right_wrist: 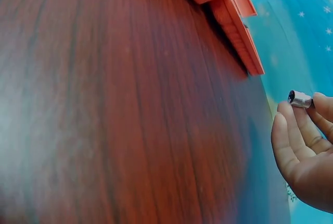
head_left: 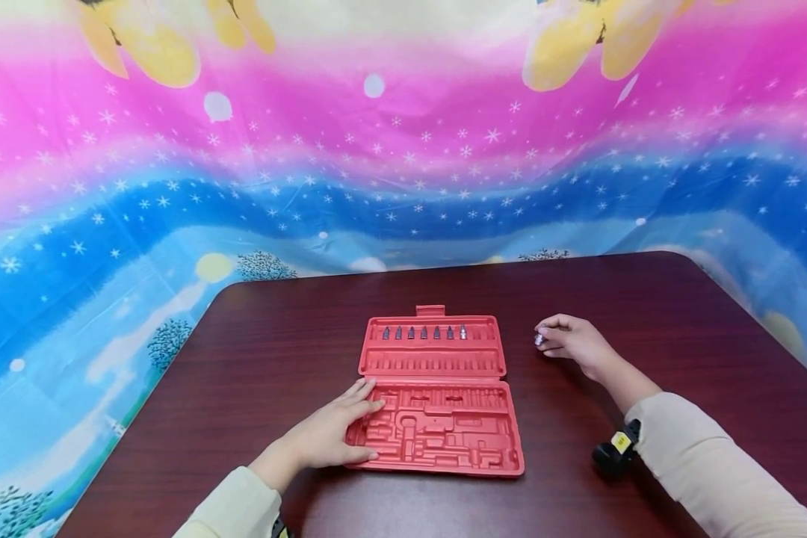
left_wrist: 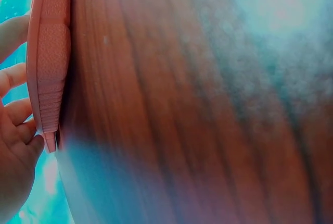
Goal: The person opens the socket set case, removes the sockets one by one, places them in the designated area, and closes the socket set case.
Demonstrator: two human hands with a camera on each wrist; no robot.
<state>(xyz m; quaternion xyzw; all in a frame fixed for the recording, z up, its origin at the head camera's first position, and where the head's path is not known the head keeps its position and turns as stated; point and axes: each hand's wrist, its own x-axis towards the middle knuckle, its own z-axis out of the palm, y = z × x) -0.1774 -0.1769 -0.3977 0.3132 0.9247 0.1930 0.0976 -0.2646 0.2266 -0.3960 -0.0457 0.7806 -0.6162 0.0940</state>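
On the tabletop [head_left: 645,299] lies an open red case [head_left: 437,403], bits [head_left: 424,332] racked along its far half. Your left hand [head_left: 332,433] rests on its near-left corner, fingers relaxed, apart. Right of the case, your right hand [head_left: 574,340] pinches a small metal socket [right_wrist: 300,99] at its fingertips.

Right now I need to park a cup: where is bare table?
Bare table lies left of the red case, behind its lid, and at the far right corner. Crowded: between case and right hand, pinching a small metal socket.
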